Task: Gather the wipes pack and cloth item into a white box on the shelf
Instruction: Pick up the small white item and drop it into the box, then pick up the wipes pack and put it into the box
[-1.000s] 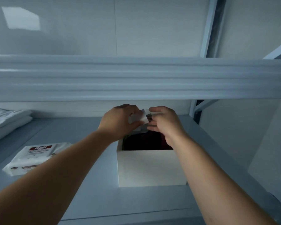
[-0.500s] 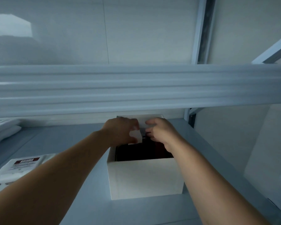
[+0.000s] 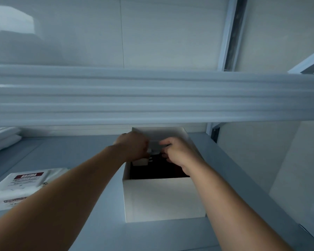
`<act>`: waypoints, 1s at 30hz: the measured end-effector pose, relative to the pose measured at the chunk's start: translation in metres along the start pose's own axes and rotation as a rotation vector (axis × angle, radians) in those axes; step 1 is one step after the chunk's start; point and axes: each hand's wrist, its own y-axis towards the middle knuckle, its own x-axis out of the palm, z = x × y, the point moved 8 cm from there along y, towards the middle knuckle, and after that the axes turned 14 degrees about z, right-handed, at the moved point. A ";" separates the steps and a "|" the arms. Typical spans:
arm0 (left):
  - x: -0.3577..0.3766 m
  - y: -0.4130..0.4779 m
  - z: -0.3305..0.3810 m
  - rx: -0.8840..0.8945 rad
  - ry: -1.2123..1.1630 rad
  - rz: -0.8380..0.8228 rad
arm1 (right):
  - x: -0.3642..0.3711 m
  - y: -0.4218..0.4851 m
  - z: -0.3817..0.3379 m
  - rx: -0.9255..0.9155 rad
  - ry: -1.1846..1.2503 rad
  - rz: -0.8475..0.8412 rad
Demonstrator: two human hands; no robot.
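A white open-topped box [image 3: 163,198] stands on the grey shelf [image 3: 83,156], with a dark red item [image 3: 158,171] lying inside it. Both my hands reach over the box's opening. My left hand [image 3: 132,147] and my right hand [image 3: 178,153] together pinch a small white piece [image 3: 154,147] between their fingertips, just above the dark item. The wipes pack [image 3: 20,185], white with a red label, lies on the shelf to the left, partly behind my left forearm.
The front beam of the upper shelf [image 3: 152,95] runs across the view just above my hands. Folded white cloth [image 3: 2,140] lies at the far left of the shelf. A shelf upright [image 3: 230,33] and wall stand at the right.
The view has tilted up, so the box sits lower and closer in the frame. Both hands have sunk slightly into the box with the small white piece still between them.
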 end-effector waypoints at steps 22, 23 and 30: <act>-0.064 -0.097 -0.080 -0.327 -0.072 0.285 | 0.023 -0.060 -0.085 -0.442 0.023 0.020; -0.066 -0.103 -0.087 -0.337 -0.060 0.285 | 0.026 -0.065 -0.091 -0.466 0.026 0.027; -0.066 -0.156 -0.156 -0.443 -0.003 0.243 | 0.073 -0.100 -0.132 -0.582 -0.099 0.047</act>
